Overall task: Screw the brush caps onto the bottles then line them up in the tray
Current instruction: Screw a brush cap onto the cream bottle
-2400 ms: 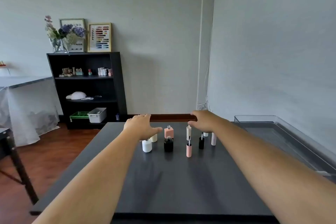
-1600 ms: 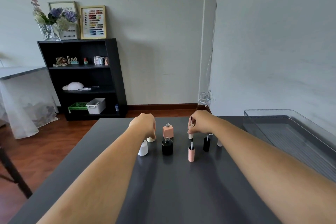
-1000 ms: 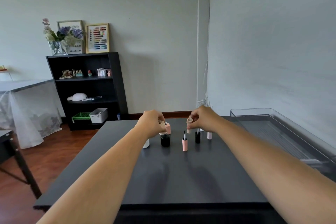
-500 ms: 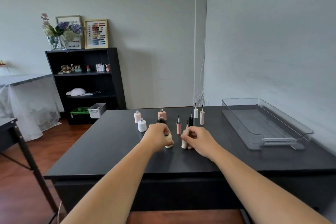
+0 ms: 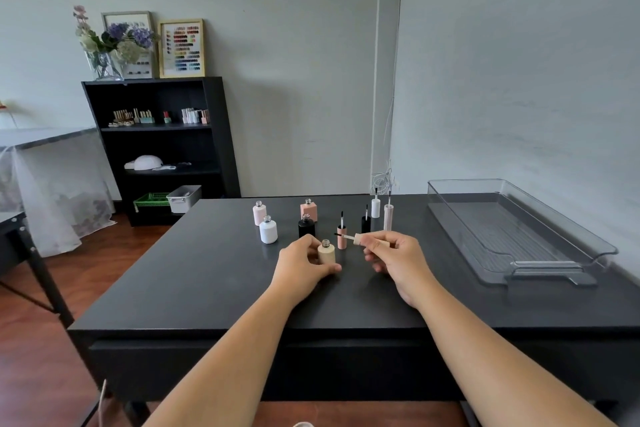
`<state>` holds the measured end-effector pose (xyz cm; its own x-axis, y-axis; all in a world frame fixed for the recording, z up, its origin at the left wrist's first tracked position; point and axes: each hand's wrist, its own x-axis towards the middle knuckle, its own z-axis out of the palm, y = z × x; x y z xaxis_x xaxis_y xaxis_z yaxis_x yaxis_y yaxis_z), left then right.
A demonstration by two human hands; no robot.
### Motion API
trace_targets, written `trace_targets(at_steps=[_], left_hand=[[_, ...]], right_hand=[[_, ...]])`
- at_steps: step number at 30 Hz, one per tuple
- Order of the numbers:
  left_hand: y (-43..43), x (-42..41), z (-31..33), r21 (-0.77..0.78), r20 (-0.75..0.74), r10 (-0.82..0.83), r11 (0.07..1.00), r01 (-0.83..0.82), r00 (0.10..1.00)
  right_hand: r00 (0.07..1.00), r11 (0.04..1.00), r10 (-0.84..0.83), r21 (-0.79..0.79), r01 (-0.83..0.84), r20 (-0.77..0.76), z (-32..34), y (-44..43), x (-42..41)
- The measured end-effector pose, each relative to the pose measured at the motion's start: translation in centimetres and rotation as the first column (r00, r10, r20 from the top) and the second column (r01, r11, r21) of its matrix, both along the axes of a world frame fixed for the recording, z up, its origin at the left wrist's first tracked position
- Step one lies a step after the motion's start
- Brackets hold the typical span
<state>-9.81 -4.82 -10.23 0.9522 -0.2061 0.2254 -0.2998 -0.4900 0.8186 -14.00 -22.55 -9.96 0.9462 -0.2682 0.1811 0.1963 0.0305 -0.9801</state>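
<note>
Now left hand (image 5: 302,265) grips beige bottle (image 5: 326,252); right hand (image 5: 398,258) has tilted brush cap (image 5: 367,239) sideways.

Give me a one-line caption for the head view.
Left hand steadies an open beige bottle on the table while right hand holds its brush cap sideways; tray empty.

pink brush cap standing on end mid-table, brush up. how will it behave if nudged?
The pink brush cap is tall and narrow on a small base, so it probably tips easily. It looks cylindrical, so once down it would likely roll on the smooth table. Probably light.
</note>
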Motion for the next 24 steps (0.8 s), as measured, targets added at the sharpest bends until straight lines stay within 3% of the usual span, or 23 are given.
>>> trace_targets(at_steps=[8,13,24], left_hand=[[0.53,0.31,-0.45,-0.109,0.015,0.015,0.994,-0.013,1.000],[0.77,0.47,-0.65,-0.143,0.016,0.002,0.990,0.000,1.000],[0.98,0.62,-0.65,-0.160,0.011,-0.042,0.986,0.044,0.999]], right_hand=[[1.000,0.965,-0.011,0.262,0.010,0.003,0.26,-0.58,0.83],[1.000,0.967,-0.005,0.253,0.004,0.004,0.02,-0.62,0.94],[0.996,0.993,-0.092,0.067,0.092,-0.016,-0.15,-0.08,0.81]])
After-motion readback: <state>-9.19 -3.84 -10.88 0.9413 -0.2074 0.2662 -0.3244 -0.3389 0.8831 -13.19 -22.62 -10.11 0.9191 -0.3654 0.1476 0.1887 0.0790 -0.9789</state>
